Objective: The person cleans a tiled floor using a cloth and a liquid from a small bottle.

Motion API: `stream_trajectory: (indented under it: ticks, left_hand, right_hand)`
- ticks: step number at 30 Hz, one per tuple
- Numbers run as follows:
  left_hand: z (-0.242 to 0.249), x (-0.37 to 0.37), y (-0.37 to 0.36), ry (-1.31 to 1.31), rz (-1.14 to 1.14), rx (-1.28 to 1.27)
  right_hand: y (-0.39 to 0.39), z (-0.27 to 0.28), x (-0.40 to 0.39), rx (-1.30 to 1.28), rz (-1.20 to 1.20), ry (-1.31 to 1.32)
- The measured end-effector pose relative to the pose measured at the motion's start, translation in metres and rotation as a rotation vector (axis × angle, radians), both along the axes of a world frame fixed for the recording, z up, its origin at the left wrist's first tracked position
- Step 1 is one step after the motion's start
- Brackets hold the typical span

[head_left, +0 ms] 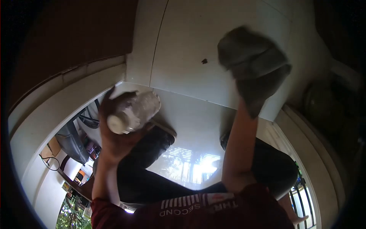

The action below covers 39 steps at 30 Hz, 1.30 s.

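Well apart — clear bottle (142,108) in left hand (111,140), grey cloth (253,61) hiding right hand.

I hold a clear bottle (144,106) with a cream cap (116,123); my cloth (251,55) is grey, darker toward its lower folds. My shirt (145,218) is maroon, printed with white lettering (187,210), a row of white stripes (181,201) and a small red mark (218,197). My trousers (152,183) are black. The floor tiles (187,26) are plain off-white, split by a thin dark joint (158,42).
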<state>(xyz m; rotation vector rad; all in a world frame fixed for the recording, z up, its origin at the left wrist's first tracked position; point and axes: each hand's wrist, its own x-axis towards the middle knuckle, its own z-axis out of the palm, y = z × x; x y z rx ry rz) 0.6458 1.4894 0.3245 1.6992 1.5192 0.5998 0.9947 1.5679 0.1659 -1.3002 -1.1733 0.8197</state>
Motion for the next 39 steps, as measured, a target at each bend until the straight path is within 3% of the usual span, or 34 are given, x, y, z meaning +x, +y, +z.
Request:
stream_trajectory:
  ticks: [3,4,8,10,11,12,13,16,19,22,24,25,29,31,34,39]
  left_hand:
    - [-0.007,0.000,0.021,-0.025,0.037,0.071]
    - [-0.011,0.002,0.022,-0.008,0.064,0.078]
    - [-0.002,0.021,0.023,0.136,0.093,0.092]
    - [0.003,0.029,0.027,0.121,0.088,0.086]
    - [-0.001,0.031,0.031,0.055,0.048,0.091]
    - [-0.007,0.032,0.037,-0.019,0.026,0.047]
    - [-0.014,0.032,0.040,-0.084,0.006,-0.006]
    - [-0.033,0.032,0.054,-0.048,-0.149,-0.080]
    - [-0.043,0.028,0.064,0.073,-0.383,-0.090]
    - [-0.059,0.020,0.069,0.034,-0.411,-0.074]
    - [-0.059,0.021,0.076,0.135,-0.493,-0.110]
    - [-0.060,0.021,0.079,0.181,-0.519,-0.122]
    - [-0.082,0.020,0.087,0.026,-0.512,-0.090]
    - [-0.097,0.023,0.085,-0.057,-0.505,-0.046]
    - [-0.132,0.026,0.080,-0.107,-0.483,-0.051]
    - [-0.166,0.061,0.076,-0.229,-0.539,-0.235]
  right_hand:
    - [0.072,0.004,-0.005,0.642,0.228,-0.109]
    - [0.084,0.000,-0.005,0.728,0.227,-0.197]
    - [0.065,-0.049,0.025,0.282,-0.556,-1.259]
    - [0.035,-0.042,0.024,-0.047,-0.721,-1.420]
    - [0.027,-0.023,0.017,-0.145,-0.693,-1.330]
    - [0.022,-0.022,0.013,-0.142,-0.568,-0.831]
    - [0.017,-0.021,0.009,0.009,-0.474,-0.081]
    - [-0.007,0.001,-0.010,0.189,-0.446,1.306]
    - [-0.046,-0.037,-0.003,0.125,-0.338,1.254]
    - [-0.087,-0.078,0.004,0.107,-0.243,1.202]
    - [-0.096,-0.056,-0.006,0.012,-0.370,1.135]
    - [-0.093,-0.018,-0.030,-0.079,-0.519,1.094]
    - [-0.113,-0.044,-0.022,0.193,-0.491,1.276]
    - [-0.123,-0.042,-0.020,0.219,-0.488,1.320]
    - [-0.130,-0.046,-0.018,0.187,-0.696,1.346]
    - [-0.145,-0.106,-0.005,0.118,-0.711,1.400]
